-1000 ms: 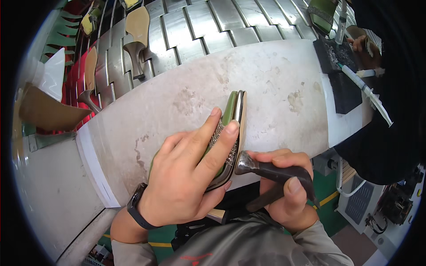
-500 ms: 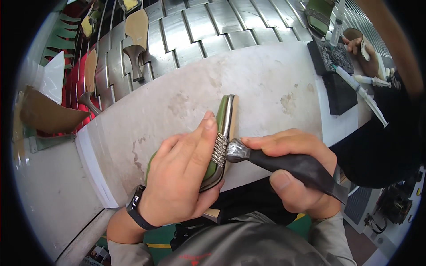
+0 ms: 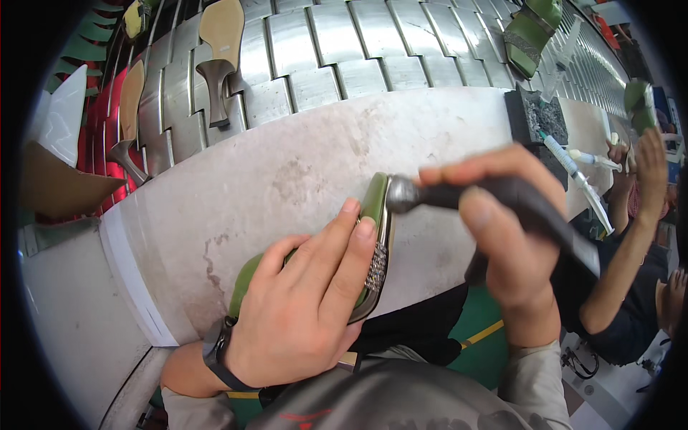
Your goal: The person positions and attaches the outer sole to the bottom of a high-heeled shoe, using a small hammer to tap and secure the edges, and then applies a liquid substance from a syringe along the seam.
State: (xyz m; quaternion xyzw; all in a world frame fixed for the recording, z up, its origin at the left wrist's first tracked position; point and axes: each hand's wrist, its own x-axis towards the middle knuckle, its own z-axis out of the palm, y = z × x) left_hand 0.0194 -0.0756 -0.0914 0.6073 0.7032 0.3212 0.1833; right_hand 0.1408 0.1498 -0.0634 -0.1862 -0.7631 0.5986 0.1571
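Note:
A green shoe (image 3: 375, 197) with a sparkly, silvery strap rests on its side on the pale worktop. My left hand (image 3: 304, 308) lies over it, fingers stretched along the upper and thumb side hidden beneath, gripping it. In my right hand (image 3: 519, 229) is a shoemaker's hammer (image 3: 466, 197) with a dark handle and rounded metal face. The hammer's face is at the sole edge close to the toe end, seemingly touching it. Motion slightly blurs my right hand.
Behind the pale worktop (image 3: 287, 179) runs a metal slat conveyor (image 3: 315, 43) carrying heeled soles (image 3: 220, 36) and a green sandal (image 3: 530, 39). At the right are a dark foam block (image 3: 537, 118) and syringes (image 3: 573, 172). Beyond them, a co-worker's hand (image 3: 651, 165) is by another green shoe.
My right hand and the hammer have moved up and away, from beside the strap to near the shoe's toe end. A co-worker's raised arm now shows at the right.

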